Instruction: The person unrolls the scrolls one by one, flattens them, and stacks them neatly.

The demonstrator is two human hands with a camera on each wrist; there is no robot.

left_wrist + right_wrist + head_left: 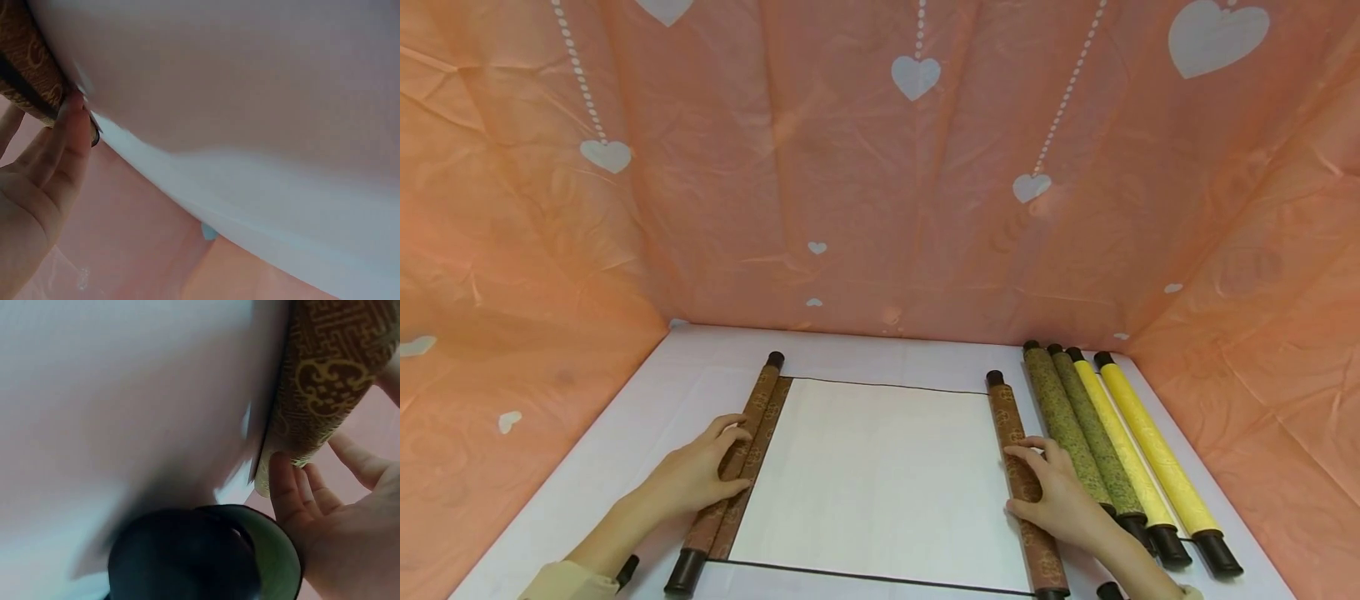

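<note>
A brown patterned scroll lies partly unrolled, its blank white sheet (887,475) spread between two rolled ends with dark knobs. My left hand (703,467) grips the left roller (760,408), its fingers curved over the roll and the thumb lying on the brown border strip. Around the right roller (1041,550) my right hand (1056,492) curls, thumb and fingertips on its inner side. Each wrist view shows fingers against the patterned brown roll (25,56), with gold motifs plain on the right roll (331,381).
Two green speckled scrolls (1067,417) and two yellow scrolls (1157,450) lie rolled up side by side, right of the right hand. A black knob (181,556) looms close in the right wrist view. Orange cloth (850,167) with white hearts walls the white table (610,467).
</note>
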